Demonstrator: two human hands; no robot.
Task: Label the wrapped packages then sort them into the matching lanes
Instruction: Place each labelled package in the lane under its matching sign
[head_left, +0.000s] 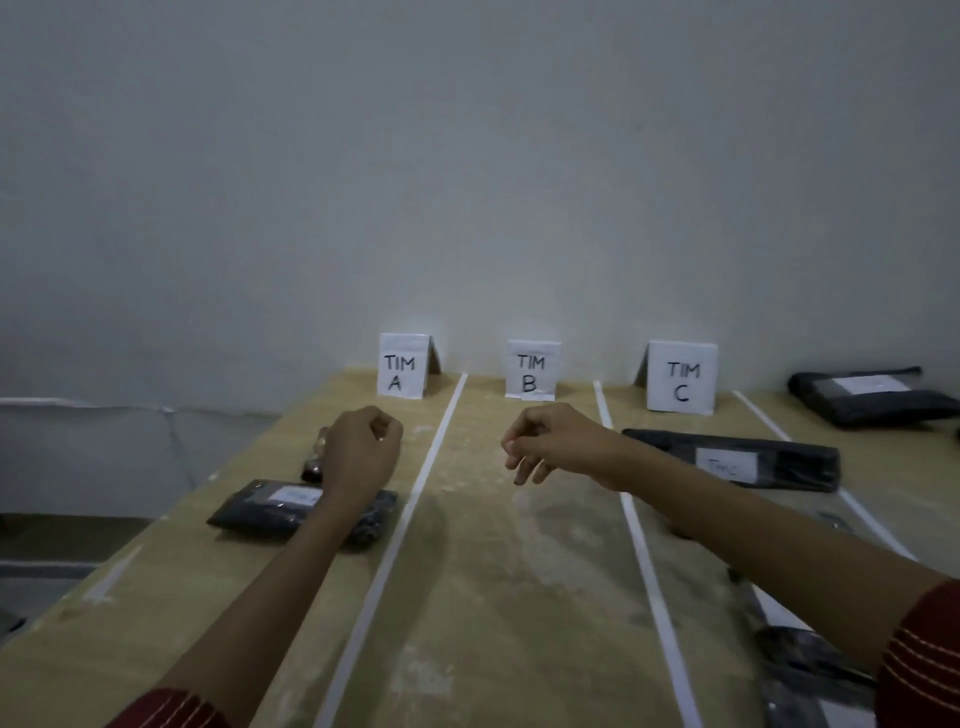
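Three folded paper signs stand at the table's far edge: TIM A (402, 365), TIM B (532, 370) and TIM C (682, 378). White tape lines (410, 506) split the tabletop into lanes. A black wrapped package (265, 514) with a white label lies in lane A, partly under my left forearm. A longer labelled black package (779, 457) lies in lane C. My left hand (361, 447) hovers over lane A with its fingers curled and nothing visible in it. My right hand (550, 441) hangs over lane B, fingers loosely curled, holding nothing.
Another black package (872, 397) with a white label lies beyond lane C at the far right. More dark wrapped packages (810, 670) lie at the near right corner. A small brownish object (314, 460) sits behind my left hand. The table's left edge drops off beside lane A.
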